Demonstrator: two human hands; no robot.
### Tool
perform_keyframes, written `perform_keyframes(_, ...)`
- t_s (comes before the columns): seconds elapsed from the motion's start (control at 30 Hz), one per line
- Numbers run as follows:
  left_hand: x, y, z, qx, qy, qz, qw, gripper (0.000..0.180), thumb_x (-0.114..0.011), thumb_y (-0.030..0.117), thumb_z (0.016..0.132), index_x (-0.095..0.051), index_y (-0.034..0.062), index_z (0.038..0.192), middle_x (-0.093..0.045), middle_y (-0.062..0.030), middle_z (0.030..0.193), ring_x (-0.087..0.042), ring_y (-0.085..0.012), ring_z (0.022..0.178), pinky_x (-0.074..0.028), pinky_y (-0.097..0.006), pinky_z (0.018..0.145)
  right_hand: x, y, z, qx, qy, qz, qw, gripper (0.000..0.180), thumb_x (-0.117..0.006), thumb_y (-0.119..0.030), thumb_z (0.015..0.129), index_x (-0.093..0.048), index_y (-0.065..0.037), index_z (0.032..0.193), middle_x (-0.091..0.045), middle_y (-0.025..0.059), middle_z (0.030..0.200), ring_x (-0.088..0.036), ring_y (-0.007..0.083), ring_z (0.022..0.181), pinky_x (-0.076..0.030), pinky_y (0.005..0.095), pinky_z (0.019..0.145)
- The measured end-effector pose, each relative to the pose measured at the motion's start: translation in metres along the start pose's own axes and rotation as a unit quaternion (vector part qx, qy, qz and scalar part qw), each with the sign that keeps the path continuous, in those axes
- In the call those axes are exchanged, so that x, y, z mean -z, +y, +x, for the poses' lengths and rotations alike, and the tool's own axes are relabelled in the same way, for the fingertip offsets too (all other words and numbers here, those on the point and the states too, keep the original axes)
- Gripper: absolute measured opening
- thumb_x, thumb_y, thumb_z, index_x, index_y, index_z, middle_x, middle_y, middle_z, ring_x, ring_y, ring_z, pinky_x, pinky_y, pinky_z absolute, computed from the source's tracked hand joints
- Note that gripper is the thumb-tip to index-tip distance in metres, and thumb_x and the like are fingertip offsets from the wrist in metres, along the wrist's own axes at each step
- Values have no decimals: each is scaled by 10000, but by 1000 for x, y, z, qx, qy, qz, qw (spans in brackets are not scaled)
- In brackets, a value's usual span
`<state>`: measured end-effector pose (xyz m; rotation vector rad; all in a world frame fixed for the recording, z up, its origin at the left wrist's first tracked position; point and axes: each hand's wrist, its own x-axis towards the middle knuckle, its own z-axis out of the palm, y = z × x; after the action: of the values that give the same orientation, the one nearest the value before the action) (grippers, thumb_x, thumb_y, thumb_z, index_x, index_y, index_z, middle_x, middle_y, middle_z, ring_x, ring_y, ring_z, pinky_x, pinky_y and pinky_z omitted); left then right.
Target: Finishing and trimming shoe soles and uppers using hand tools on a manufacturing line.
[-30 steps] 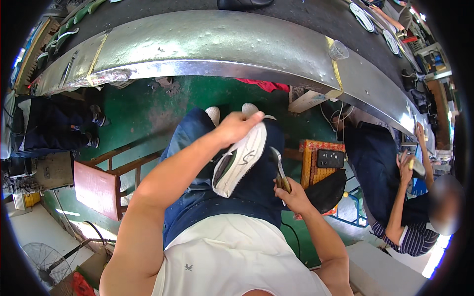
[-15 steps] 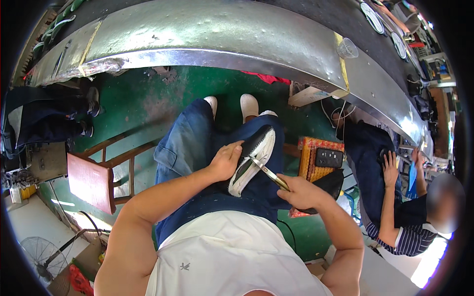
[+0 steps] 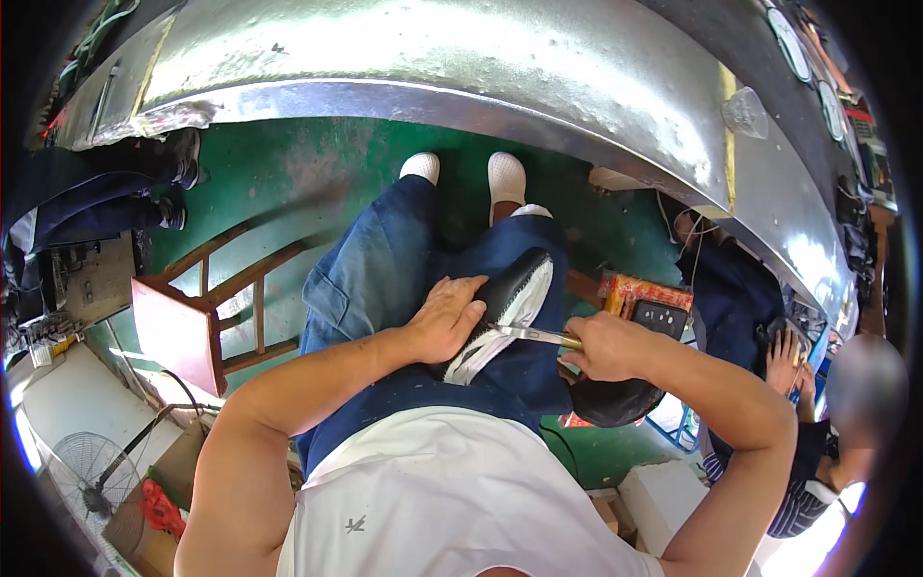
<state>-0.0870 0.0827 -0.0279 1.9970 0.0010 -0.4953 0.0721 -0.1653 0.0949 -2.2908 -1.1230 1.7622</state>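
Across my lap lies a black shoe upper [image 3: 503, 288], its whitish underside turned up and to the right. My left hand [image 3: 445, 318] presses against its black left side, fingers wrapped over it; the fingertips are partly hidden. My right hand [image 3: 612, 346] is closed round the handles of metal pliers [image 3: 538, 336], which point left. The jaws touch the edge of the white underside near its middle. I cannot tell whether they pinch any material.
A metal-edged workbench [image 3: 404, 101] curves across the front. A wooden chair [image 3: 178, 327] stands at left, a fan [image 3: 91, 471] behind it. Right of my lap are a round black cushion-like thing [image 3: 615, 402] and a red-trimmed seat [image 3: 625, 291]. A co-worker [image 3: 740, 298] sits at right.
My right hand and the pliers have swung up and right, the pliers now nearly level. The left hand has shifted slightly on the shoe. The co-worker's hands have come together.
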Motion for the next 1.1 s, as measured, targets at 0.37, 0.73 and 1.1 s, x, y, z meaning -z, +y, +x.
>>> perform_keyframes(0.37,29,11,24,-49,-108,-2,993,994,-691,502,886,-186,-8,1574,-377,-258,1501,-319,-408,1449,-115,-608,1214,-71,95,73,257,256,25,931,421,-761,-151,708,-623,-72,1097,-679,96,972,-669,330,933,-542,427,843)
perform_keyframes(0.73,22,29,35,10,-101,-11,995,1093,-829,442,769,-230,98,1615,-511,-217,1412,-426,-378,1386,-236,-524,1177,-103,39,-5,119,258,221,933,504,-711,-155,881,-554,2,1333,-639,224,1209,-614,410,1150,-496,437,1002)
perform_keyframes(1.1,-13,37,1,54,32,72,995,982,-722,383,867,-157,174,1642,-401,-239,1509,-334,-432,1424,-195,-567,1197,-112,2,0,81,376,140,913,398,-651,-146,955,-545,55,1282,-650,213,1055,-661,357,980,-535,436,884)
